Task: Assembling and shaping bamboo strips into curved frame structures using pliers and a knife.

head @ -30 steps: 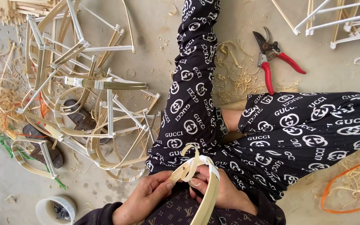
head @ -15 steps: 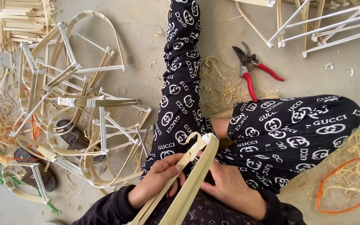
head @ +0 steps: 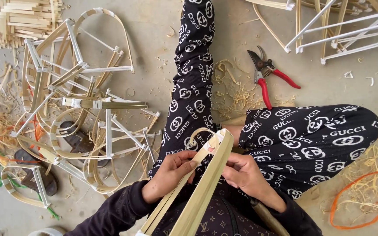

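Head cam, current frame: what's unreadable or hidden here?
- Head view: the lower end of the bamboo strips runs off the bottom edge.
- Left hand: its fingertips curl around the strips, so the grip underneath is hidden.
- Right hand: its palm side faces away.
- Sandals lie under the bamboo frames, partly covered.
- White tape roll: cut off by the bottom edge.

Both hands gripped a pale bent bamboo strip frame (head: 206, 175): the left hand (head: 169, 175) pinched one slat, the right hand (head: 246, 175) held the other. Red-handled pruning shears (head: 267, 74) lay on the concrete floor (head: 154, 43) beyond, near a heap of taped bamboo frames (head: 79, 109).
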